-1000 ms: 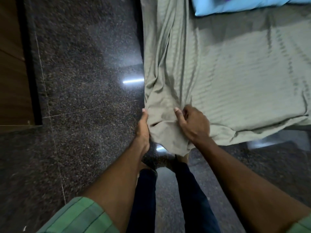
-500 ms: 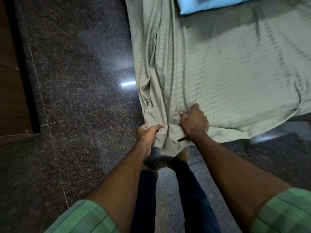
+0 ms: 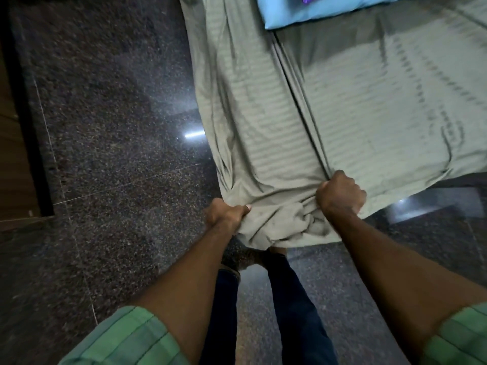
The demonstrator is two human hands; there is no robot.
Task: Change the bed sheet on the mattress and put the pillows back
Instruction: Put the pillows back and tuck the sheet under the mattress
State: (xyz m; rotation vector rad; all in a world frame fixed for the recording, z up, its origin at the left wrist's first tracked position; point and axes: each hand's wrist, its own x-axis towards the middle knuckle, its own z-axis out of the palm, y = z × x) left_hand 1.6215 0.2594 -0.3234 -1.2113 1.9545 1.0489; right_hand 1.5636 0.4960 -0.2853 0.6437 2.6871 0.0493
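A person stands at the corner of a bed, both fists clenched on a grey-green striped bed sheet point(image 3: 276, 122) that covers the mattress across the upper right of the frame. The left hand point(image 3: 226, 216), at centre, grips the bunched corner with the thumb pressed over the cloth and fingers curled under it. The right hand point(image 3: 340, 194), just right of centre, is balled tight around a gathered fold. A blue pillow point(image 3: 316, 9) lies on the sheet at the top edge. Dark speckled floor point(image 3: 105, 127) fills the left.
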